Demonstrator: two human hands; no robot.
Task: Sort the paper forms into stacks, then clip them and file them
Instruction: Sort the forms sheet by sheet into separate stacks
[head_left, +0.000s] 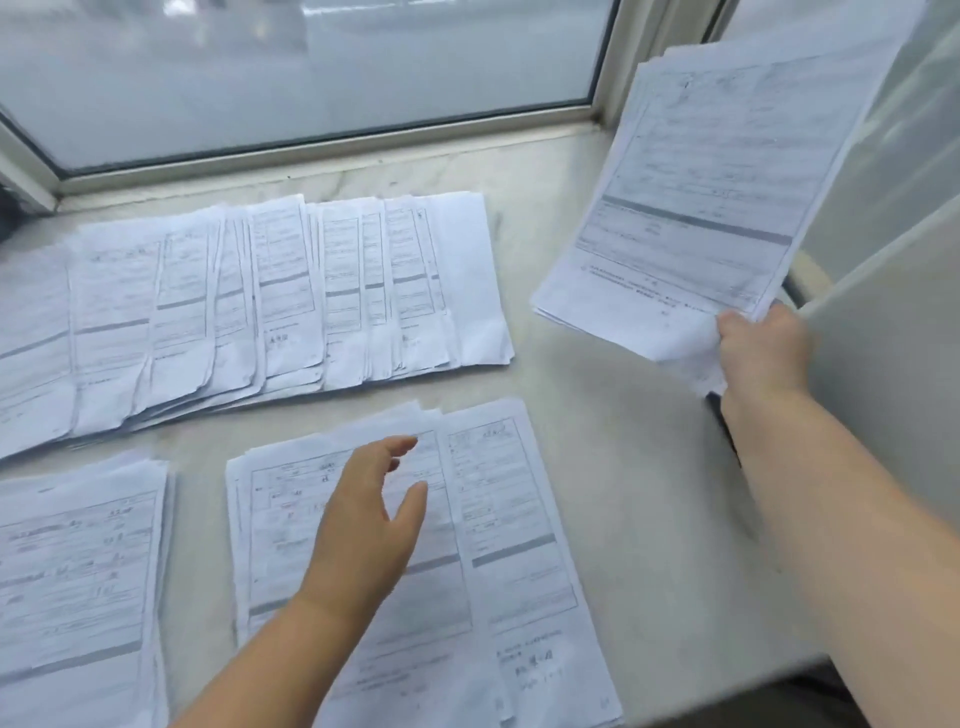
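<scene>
My right hand (761, 353) grips the lower corner of a thick sheaf of printed forms (717, 182), held up in the air at the right. My left hand (371, 519) hovers with relaxed, spread fingers over a near stack of forms (509, 561) lying in the middle of the marble sill; whether it touches the paper is unclear. A long fanned row of overlapping forms (270, 301) lies further back. Another stack (78, 571) sits at the near left.
The pale marble sill (613, 426) ends at a window frame (332, 150) along the back and at a front edge near my right forearm. A white panel (893, 353) stands close at the right, behind the raised sheaf.
</scene>
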